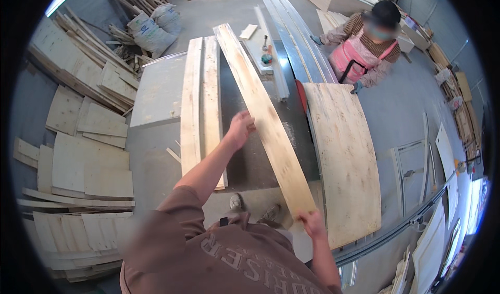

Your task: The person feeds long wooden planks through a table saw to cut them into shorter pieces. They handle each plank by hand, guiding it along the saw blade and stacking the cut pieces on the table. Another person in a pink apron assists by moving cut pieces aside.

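A long, narrow wooden board (260,101) lies slantwise in front of me, its far end off to the left and its near end close to my body. My right hand (312,224) is closed on the near end at its right corner. Along the left edge, about midway, my left hand (241,129) grips the same board; its fingertips are partly hidden at the edge. To the left, two long wooden strips (211,96) lie side by side on the dark machine table (245,161). A wide wooden panel (346,158) rests on the right.
Across the saw bench (297,34), a person (359,54) in a pink apron and gloves touches the panel's far edge. A metal fence (273,60) stands behind my board. Stacked plywood pieces (94,164) line the left side, near white sacks (151,34). A metal rail (396,231) runs at right.
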Motion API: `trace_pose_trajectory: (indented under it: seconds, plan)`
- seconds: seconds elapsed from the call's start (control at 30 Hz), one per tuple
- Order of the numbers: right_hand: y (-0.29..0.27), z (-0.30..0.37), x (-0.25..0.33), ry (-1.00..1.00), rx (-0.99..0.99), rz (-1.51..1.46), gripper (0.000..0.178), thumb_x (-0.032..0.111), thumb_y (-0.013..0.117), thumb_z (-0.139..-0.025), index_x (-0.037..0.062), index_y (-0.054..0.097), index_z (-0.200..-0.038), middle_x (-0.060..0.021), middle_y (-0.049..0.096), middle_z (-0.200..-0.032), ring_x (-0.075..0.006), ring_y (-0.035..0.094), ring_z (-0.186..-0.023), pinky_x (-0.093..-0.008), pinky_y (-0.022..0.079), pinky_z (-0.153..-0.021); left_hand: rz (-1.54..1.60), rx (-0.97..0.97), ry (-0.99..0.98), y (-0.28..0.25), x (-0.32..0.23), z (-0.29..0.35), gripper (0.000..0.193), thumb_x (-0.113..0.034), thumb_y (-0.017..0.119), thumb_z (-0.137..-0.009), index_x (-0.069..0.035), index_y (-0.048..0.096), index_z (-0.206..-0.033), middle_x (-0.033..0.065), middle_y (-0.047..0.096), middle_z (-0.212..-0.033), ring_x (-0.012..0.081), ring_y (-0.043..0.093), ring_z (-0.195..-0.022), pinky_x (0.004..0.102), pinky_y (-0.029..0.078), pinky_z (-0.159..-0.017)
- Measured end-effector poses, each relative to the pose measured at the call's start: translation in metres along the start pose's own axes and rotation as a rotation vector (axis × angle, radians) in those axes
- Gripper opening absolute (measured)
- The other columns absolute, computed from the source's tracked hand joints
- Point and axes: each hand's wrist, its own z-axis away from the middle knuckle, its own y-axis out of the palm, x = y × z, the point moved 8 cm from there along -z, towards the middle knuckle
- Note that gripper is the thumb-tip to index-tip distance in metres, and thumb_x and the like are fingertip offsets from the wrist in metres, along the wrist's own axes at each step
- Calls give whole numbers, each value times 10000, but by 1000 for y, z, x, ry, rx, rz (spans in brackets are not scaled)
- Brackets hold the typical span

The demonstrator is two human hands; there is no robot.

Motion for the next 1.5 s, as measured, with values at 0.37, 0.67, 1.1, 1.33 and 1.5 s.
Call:
trace_pose_trajectory:
  seconds: [0.37, 0.67, 1.1, 1.33, 1.5]
  plan:
    - [271, -77, -91, 260, 9, -12, 192, 182, 895, -938, 35, 772, -925, -48, 763, -802, -136, 639, -580, -301, 455, -535, -1339, -384, 305, -63, -48, 166, 1015, -393, 840, -840, -39, 362, -1663, 321, 315, -1699, 516, 285, -1550, 617, 257, -1270]
    - [337, -65, -94, 486, 108, 114, 210, 232, 727, -1073, 23, 727, -1088, -89, 796, -890, -138, 656, -630, -281, 503, -583, -1576, -256, 493, -68, -66, 163, 967, -455, 841, -842, -102, 435, -1645, 272, 322, -1726, 459, 279, -1592, 611, 224, -1278]
    - [324, -45, -21, -260, -36, 1119, 494, 322, 781, -985, -48, 612, -1266, -225, 701, -1162, -371, 717, -1097, -474, 588, -962, -1834, -332, 380, -113, -77, 66, 963, -456, 849, -814, -156, 455, -1640, 209, 397, -1692, 427, 387, -1525, 622, 322, -1194]
    - [373, -61, -28, -236, -24, 1282, 593, 344, 743, -1007, -60, 506, -1370, -289, 572, -1362, -479, 564, -1303, -542, 506, -1081, -1779, -327, 389, -122, -80, 79, 928, -477, 831, -822, -115, 476, -1599, 223, 434, -1640, 422, 425, -1483, 572, 338, -1196]
    - [370, -79, -28, -56, -129, 1214, 496, 347, 718, -1022, -41, 532, -1269, -292, 580, -1361, -474, 569, -1296, -547, 477, -1115, -1703, -288, 413, -128, -88, 95, 906, -505, 795, -849, -95, 475, -1590, 220, 447, -1632, 411, 425, -1492, 550, 339, -1225]
